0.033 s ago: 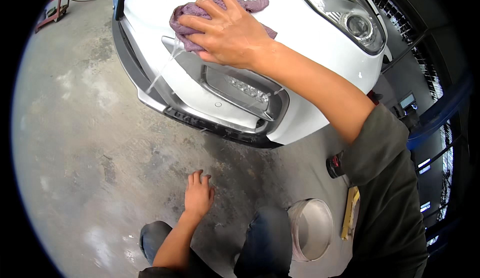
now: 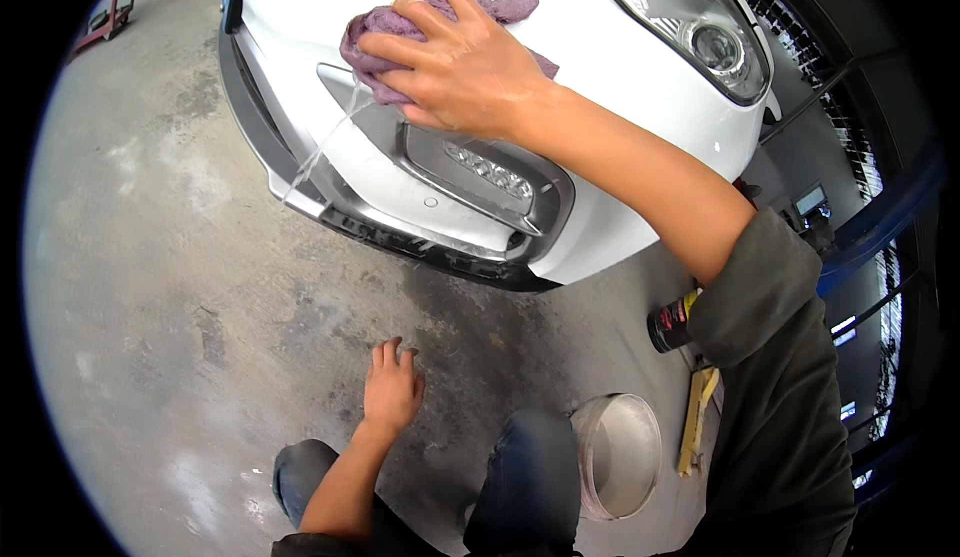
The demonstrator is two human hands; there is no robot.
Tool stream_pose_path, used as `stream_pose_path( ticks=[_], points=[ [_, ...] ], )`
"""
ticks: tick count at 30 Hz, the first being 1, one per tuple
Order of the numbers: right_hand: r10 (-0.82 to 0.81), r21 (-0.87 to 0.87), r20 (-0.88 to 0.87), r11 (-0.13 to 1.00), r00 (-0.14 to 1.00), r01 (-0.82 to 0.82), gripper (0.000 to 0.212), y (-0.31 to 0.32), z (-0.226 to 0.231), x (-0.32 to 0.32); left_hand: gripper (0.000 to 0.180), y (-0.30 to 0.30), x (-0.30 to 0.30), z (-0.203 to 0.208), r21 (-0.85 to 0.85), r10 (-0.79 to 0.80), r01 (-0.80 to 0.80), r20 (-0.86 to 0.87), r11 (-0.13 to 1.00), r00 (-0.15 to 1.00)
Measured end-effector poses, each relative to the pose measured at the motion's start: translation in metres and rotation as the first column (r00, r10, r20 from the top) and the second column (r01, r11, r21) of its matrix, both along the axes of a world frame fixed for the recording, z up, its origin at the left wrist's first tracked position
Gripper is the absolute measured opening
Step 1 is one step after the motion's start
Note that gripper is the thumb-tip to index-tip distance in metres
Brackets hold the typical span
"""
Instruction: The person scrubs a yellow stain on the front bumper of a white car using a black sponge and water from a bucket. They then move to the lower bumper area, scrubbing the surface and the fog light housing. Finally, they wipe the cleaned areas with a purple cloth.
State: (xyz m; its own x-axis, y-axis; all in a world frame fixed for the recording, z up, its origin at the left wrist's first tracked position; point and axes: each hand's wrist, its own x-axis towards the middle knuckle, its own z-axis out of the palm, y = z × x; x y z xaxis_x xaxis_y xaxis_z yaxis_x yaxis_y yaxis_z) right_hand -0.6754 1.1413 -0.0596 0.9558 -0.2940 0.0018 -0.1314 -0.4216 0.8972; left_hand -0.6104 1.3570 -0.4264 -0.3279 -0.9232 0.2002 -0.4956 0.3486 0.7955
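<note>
A wet purple cloth [image 2: 375, 45] is bunched under my right hand [image 2: 465, 62], whose fingers wrap over it against the front bumper of a white car [image 2: 600, 87]. Water streams from the cloth down across the bumper. Just below are a silver trim piece and a lamp strip [image 2: 490, 169]. My left hand [image 2: 393, 385] hangs over the floor above my knee, fingers loosely bent and apart, holding nothing.
A round whitish bucket [image 2: 620, 457] stands right of my knee. Beyond it are a yellow-edged block or box [image 2: 695, 422] and a black can [image 2: 668, 327]. The headlight [image 2: 715, 47] is at upper right. A red wheeled stand [image 2: 112, 17] is at far upper left on the concrete floor [image 2: 150, 287].
The view has shifted slightly, so the car and bucket sit a little farther left. My hands keep nearly the same pose, and water still runs from the cloth.
</note>
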Motion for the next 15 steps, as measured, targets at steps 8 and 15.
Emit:
stream_pose_path(
  ticks=[8,15],
  points=[
    [0.102,0.244,-0.071,0.966,0.992,-0.081,0.023,0.097,-0.003,-0.180,0.042,0.002,0.011,0.007,-0.012,-0.051,0.052,0.050,0.999,0.997],
    [-0.073,0.415,-0.230,0.894,0.970,0.166,0.030,0.134,-0.125,-0.237,0.036,0.014,0.019,0.019,-0.014,-0.048,0.048,0.012,0.999,0.999]
  ],
)
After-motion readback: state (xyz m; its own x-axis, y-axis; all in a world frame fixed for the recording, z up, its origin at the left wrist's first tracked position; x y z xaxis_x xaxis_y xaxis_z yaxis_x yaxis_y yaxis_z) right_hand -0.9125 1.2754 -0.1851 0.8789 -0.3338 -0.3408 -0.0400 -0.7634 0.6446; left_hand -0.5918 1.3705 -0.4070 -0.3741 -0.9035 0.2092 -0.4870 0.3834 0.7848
